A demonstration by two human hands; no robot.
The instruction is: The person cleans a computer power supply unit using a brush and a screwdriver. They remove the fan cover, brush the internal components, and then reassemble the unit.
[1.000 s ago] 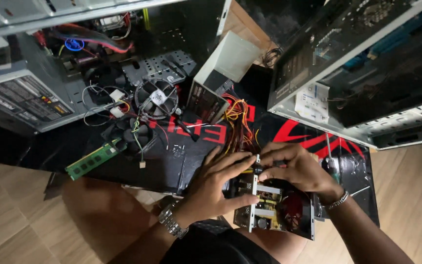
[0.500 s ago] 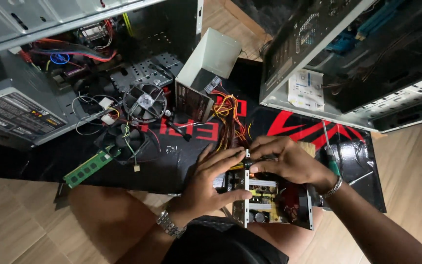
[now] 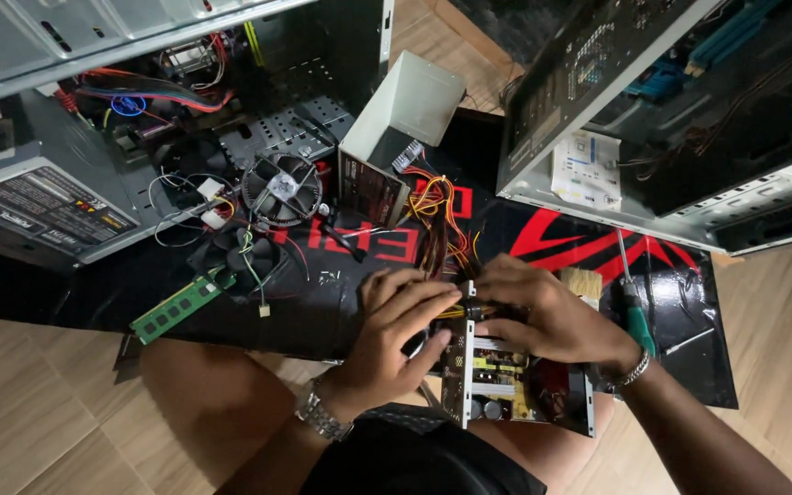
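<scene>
The left hand [image 3: 402, 323] and the right hand [image 3: 543, 312] are close together, and both grip the open power supply [image 3: 506, 390], which rests on the person's lap at the edge of the black mat [image 3: 323, 312]. The fingers close around its top edge, where the bundle of wires [image 3: 442, 215] goes in. A green screwdriver [image 3: 636, 316] lies just beside the right wrist. A memory stick [image 3: 181, 307] and a round fan [image 3: 281, 188] lie further to the left on the mat.
</scene>
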